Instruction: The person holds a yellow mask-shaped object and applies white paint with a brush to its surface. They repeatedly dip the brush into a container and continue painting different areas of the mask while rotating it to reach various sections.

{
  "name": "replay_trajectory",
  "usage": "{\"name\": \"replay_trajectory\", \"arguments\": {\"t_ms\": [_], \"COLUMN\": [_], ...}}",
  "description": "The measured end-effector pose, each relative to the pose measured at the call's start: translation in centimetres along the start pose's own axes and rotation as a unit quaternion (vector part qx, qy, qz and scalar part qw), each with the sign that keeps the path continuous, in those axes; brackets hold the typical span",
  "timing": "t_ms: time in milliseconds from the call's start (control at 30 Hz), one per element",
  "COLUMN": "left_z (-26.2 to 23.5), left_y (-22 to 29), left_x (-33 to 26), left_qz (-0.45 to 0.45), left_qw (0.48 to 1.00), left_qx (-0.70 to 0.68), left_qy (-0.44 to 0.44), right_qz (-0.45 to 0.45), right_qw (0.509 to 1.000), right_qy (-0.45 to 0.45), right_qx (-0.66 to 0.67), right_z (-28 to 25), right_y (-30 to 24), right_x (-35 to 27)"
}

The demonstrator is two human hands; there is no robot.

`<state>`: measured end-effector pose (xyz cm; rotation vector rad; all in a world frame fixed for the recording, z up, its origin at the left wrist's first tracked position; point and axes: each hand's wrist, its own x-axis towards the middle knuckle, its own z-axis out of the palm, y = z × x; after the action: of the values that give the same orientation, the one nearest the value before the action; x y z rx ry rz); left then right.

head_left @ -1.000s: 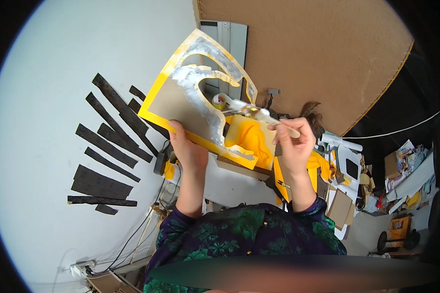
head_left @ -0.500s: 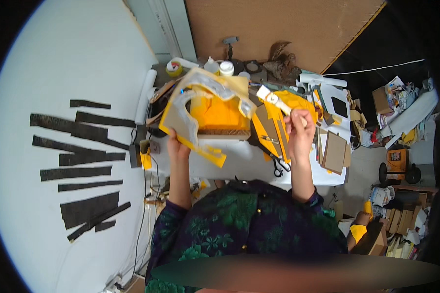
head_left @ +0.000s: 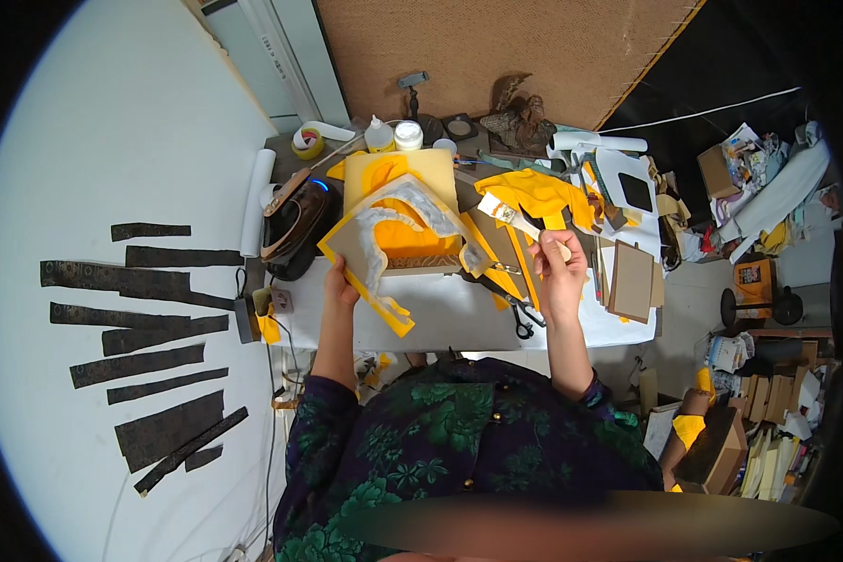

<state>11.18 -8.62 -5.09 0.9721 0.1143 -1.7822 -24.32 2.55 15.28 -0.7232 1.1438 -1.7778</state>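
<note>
My left hand [head_left: 340,284] grips the left edge of a cardboard panel [head_left: 356,255] with a curved cut-out. Yellow fabric borders the panel, and whitish paste is smeared along its inner curve. To the right, my right hand [head_left: 559,272] is closed around the handle of a flat brush [head_left: 510,215], its pale bristles pointing up and left, apart from the panel. Behind the panel stands an open box [head_left: 429,266] with a yellow lining and a raised lid [head_left: 354,187]; the panel hides part of it. Yellow fabric [head_left: 534,195] lies just beyond the brush.
A dark clothes iron [head_left: 295,229] stands at the left of the table [head_left: 384,332]. Black scissors [head_left: 525,323] lie near the front edge. A white jar [head_left: 408,136] and a glue bottle [head_left: 379,134] are at the back; cardboard pieces [head_left: 633,281] lie right.
The panel has come down and tilted flatter, so the iron and the box's raised lid now show. The brush has dropped slightly with my right hand. The whole view has shifted a little.
</note>
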Motion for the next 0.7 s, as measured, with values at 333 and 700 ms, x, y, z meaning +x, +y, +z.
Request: {"name": "replay_trajectory", "arguments": {"t_ms": [333,700], "left_z": [-0.2,-5.0], "left_y": [-0.1,-3.7], "left_x": [-0.2,-5.9], "left_qz": [0.031,-0.033], "left_qw": [0.989,0.993], "left_qx": [0.125,0.074], "left_qy": [0.069,0.088], "right_qz": [0.017,0.074], "right_qw": [1.0,0.994], "right_qy": [0.005,-0.059], "right_qx": [0.001,-0.057], "right_z": [0.1,2.3], "right_y": [1.7,6.8], "right_x": [0.5,-1.6]}}
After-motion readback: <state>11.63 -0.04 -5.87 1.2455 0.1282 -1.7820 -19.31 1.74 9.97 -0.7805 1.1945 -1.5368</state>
